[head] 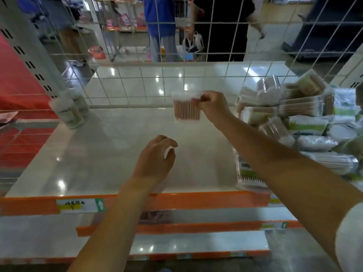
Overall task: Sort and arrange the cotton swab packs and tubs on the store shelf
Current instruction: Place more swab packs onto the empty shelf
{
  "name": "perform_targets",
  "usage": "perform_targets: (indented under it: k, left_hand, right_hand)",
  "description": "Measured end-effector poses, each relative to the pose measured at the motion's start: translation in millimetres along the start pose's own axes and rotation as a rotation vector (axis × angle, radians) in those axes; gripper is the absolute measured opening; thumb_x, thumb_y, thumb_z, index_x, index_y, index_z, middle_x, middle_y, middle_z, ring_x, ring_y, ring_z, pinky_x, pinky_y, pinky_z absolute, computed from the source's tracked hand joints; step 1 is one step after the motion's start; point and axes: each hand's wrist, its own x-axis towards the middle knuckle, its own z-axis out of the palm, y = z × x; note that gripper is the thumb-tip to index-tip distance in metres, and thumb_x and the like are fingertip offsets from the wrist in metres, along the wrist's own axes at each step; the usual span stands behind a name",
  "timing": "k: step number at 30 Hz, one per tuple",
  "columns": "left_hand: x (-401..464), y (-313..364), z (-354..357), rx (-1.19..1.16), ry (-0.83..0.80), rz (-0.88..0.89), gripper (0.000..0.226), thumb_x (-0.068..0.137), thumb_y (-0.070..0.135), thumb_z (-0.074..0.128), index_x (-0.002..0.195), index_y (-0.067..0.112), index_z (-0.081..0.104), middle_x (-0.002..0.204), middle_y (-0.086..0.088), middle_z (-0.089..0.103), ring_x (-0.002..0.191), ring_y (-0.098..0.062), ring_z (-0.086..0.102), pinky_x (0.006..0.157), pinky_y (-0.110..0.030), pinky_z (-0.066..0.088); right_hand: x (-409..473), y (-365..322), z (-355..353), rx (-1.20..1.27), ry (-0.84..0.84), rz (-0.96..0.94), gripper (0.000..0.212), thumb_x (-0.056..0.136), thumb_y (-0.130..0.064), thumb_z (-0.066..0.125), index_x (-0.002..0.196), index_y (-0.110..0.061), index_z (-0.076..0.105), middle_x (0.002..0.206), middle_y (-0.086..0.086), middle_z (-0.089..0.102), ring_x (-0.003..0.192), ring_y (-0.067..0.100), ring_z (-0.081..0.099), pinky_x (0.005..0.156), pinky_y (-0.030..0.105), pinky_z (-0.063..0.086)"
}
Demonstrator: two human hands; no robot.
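My right hand [213, 104] pinches the top corner of a clear pack of wooden-stick cotton swabs [186, 109], which hangs above the back middle of the white shelf [98, 154]. My left hand [155, 158] hovers over the shelf's middle with its fingers loosely curled and nothing in them. A heap of swab packs and tubs [302, 118] fills the shelf's right side. Another flat pack [247, 171] lies near the front right, partly under my right forearm. Two round tubs [71, 109] stand at the back left, blurred.
A white wire grid [137, 85] closes the shelf's back. An orange price strip [176, 201] with a label runs along the front edge, with lower shelves below. A perforated upright [29, 61] rises at the left. People stand in the aisle behind the grid.
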Motion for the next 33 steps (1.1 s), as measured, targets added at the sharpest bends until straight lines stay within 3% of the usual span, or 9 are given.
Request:
perform_targets:
  k: [2,7,15,19,23,28,30,33]
  left_hand:
    - [2.6,-3.8,0.3,-0.003,0.01,-0.002,0.019,0.086,0.002,0.056,0.099,0.009,0.068,0.103,-0.004,0.062,0.093,-0.022,0.06,0.078,-0.029,0.044]
    - [5.8,-5.7,5.6,-0.015,0.023,-0.031,0.02,0.085,0.003,0.055,0.098,0.009,0.068,0.102,-0.003,0.063,0.091,-0.021,0.06,0.077,-0.029,0.045]
    - [9.4,-2.2,13.7,0.018,0.049,-0.144,0.022,0.089,0.008,0.052,0.106,0.01,0.066,0.11,-0.002,0.061,0.098,-0.021,0.059,0.076,-0.024,0.041]
    - [9.5,-3.4,13.9,0.017,0.08,-0.151,0.019,0.089,0.009,0.055,0.102,0.01,0.068,0.106,-0.002,0.064,0.095,-0.022,0.06,0.072,-0.025,0.04]
    - [9.1,-2.9,15.0,0.01,0.093,-0.137,0.017,0.088,0.009,0.056,0.1,0.01,0.068,0.104,-0.002,0.065,0.093,-0.024,0.061,0.074,-0.029,0.043]
    - [11.8,-1.3,16.2,0.002,0.116,-0.107,0.016,0.086,0.007,0.057,0.097,0.009,0.069,0.1,-0.003,0.066,0.091,-0.021,0.061,0.072,-0.022,0.037]
    - [10.9,-0.5,18.4,0.002,0.114,-0.107,0.016,0.086,0.006,0.057,0.096,0.008,0.069,0.099,-0.002,0.066,0.091,-0.02,0.061,0.072,-0.021,0.035]
    - [9.9,2.6,21.7,-0.002,0.111,-0.112,0.015,0.086,0.007,0.057,0.096,0.008,0.069,0.099,-0.002,0.066,0.09,-0.021,0.061,0.072,-0.021,0.036]
  right_hand:
    - [15.9,8.2,8.7,-0.031,0.003,0.023,0.013,0.087,-0.02,0.063,0.09,-0.007,0.065,0.087,0.005,0.065,0.081,0.016,0.061,0.062,0.018,0.047]
    - [40.2,23.7,26.5,-0.133,0.083,0.059,0.02,0.087,-0.022,0.063,0.095,-0.004,0.066,0.093,0.009,0.067,0.085,0.019,0.063,0.073,0.029,0.052]
    - [60.9,19.3,34.4,-0.184,0.149,0.038,0.017,0.09,-0.017,0.06,0.101,-0.006,0.064,0.096,0.005,0.065,0.084,0.012,0.057,0.056,0.01,0.038]
    - [71.9,15.5,32.1,-0.194,0.161,0.037,0.017,0.089,-0.011,0.059,0.103,-0.005,0.066,0.1,0.008,0.067,0.093,0.017,0.062,0.07,0.019,0.045]
    - [79.8,21.5,35.4,-0.219,0.154,0.092,0.015,0.089,-0.01,0.057,0.098,-0.006,0.068,0.097,0.009,0.068,0.089,0.018,0.063,0.069,0.02,0.045]
    - [75.8,25.5,40.2,-0.235,0.175,0.088,0.019,0.09,-0.01,0.055,0.106,-0.006,0.066,0.103,0.008,0.066,0.093,0.017,0.06,0.073,0.018,0.041]
    - [73.2,25.9,41.7,-0.245,0.176,0.064,0.018,0.09,-0.013,0.056,0.105,-0.006,0.064,0.102,0.008,0.066,0.09,0.015,0.058,0.069,0.015,0.041]
    - [72.4,26.2,43.2,-0.265,0.195,0.046,0.016,0.09,-0.01,0.054,0.102,-0.005,0.062,0.099,0.01,0.065,0.084,0.015,0.056,0.051,0.007,0.035]
